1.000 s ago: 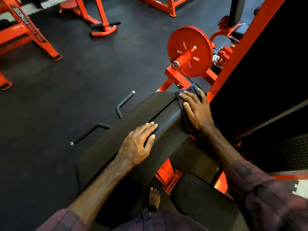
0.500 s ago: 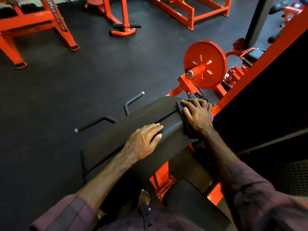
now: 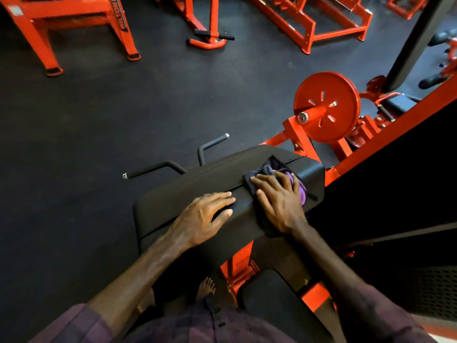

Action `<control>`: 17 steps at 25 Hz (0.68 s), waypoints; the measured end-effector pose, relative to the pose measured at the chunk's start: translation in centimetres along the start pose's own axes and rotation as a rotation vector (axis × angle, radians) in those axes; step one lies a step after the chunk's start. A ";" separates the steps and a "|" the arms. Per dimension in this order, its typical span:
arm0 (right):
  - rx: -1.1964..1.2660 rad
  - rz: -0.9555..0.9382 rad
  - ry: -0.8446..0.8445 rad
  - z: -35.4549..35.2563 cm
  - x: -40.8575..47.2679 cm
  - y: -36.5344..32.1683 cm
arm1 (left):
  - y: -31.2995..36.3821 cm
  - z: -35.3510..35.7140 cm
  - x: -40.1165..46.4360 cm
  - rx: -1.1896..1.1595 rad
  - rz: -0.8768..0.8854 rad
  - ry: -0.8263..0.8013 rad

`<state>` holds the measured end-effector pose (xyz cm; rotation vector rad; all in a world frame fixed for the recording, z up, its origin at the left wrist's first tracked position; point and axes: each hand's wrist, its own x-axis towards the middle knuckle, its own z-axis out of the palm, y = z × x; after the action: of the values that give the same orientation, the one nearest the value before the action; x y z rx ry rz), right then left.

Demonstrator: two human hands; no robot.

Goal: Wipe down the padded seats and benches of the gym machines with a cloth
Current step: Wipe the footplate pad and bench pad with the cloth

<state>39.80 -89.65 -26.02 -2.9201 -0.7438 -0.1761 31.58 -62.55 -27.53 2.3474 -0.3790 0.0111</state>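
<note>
A wide black padded rest (image 3: 188, 194) of a red machine lies tilted in front of me. My right hand (image 3: 280, 203) presses flat on a dark cloth with a purple patch (image 3: 265, 170) near the pad's right end. My left hand (image 3: 202, 220) lies flat on the pad's middle, fingers apart, holding nothing. A second black seat pad (image 3: 269, 298) sits lower, near my body, beside my bare foot (image 3: 206, 287).
A red weight plate (image 3: 329, 107) on a red post stands just beyond the pad. Two black handle bars (image 3: 158, 168) stick out to the left. A large black panel with a red frame (image 3: 395, 134) rises on the right. Red machine frames (image 3: 74, 28) stand across the dark rubber floor.
My right hand has slid the cloth from the pad's far right edge toward the middle, closer to my left hand. My head has tilted up, showing more floor. The left hand stays put.
</note>
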 end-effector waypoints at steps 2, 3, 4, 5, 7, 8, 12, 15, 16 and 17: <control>-0.017 -0.066 -0.017 -0.5 -0.1 0.5 | -0.3 -0.2 -0.7 -0.002 0.011 0.008; -0.017 -0.006 -0.018 -0.7 0.7 1.0 | -0.5 -0.4 -1.2 0.004 0.012 0.014; -0.004 0.091 -0.013 -0.9 1.3 0.9 | -0.7 -0.7 -1.7 0.008 0.006 0.012; 0.005 0.170 -0.004 -0.9 1.5 0.1 | -0.9 -1.0 -2.3 0.008 -0.003 0.008; 0.007 0.138 0.013 -0.4 0.7 -3.7 | -1.3 -1.6 -3.6 0.010 -0.023 0.028; 0.012 0.036 0.005 0.0 -0.3 -6.0 | -1.6 -1.9 -4.2 0.012 -0.034 0.049; 0.022 -0.077 -0.042 -0.7 -0.5 -7.5 | -2.7 -2.9 -6.7 -0.005 -0.071 0.102; 0.016 0.083 -0.031 -0.5 -0.3 -10.3 | -3.0 -3.4 -8.0 -0.035 -0.062 0.137; 0.024 0.034 -0.027 -0.2 -1.0 -12.4 | -3.1 -3.5 -8.5 -0.047 -0.058 0.175; 0.043 -0.058 -0.040 0.2 -2.0 -14.3 | -3.3 -3.7 -9.1 -0.062 -0.054 0.220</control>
<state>31.21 -78.06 -25.23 -2.8712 -0.8283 -0.1066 24.17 -55.40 -28.17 2.2653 -0.2046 0.2272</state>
